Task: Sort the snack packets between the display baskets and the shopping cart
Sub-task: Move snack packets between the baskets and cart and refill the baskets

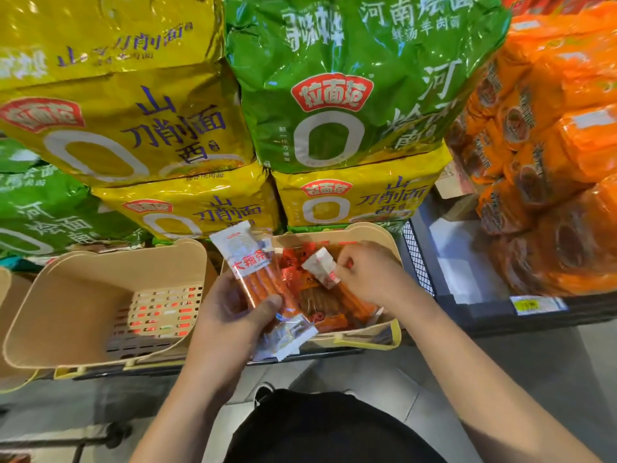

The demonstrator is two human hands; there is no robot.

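Left hand (233,305): thumb and fingers curled round a long clear snack packet (257,272) of orange sticks, white top with red characters; held tilted above the near-left rim of the right basket.
Right hand (367,272): fingers pinched on the white end of a second packet (322,265), inside the right basket.
Right basket (374,232): beige plastic, holding a loose heap of red and orange packets (320,305); yellow label strip on the front edge.
Left basket (100,262): beige, perforated floor bare, red-and-white packaging visible through the holes; just beside the right basket.
Shelf edge (300,354): dark rail under both baskets.
Behind baskets: stacked yellow noodle multipacks (160,128) and green noodle multipacks (334,88), touching one another.
Right side: stacked orange multipacks (551,162) on a dark metal-mesh rack (415,255); yellow price tag (534,305) on its front.
Floor (384,379): grey tile.
Shopping cart: cannot tell.
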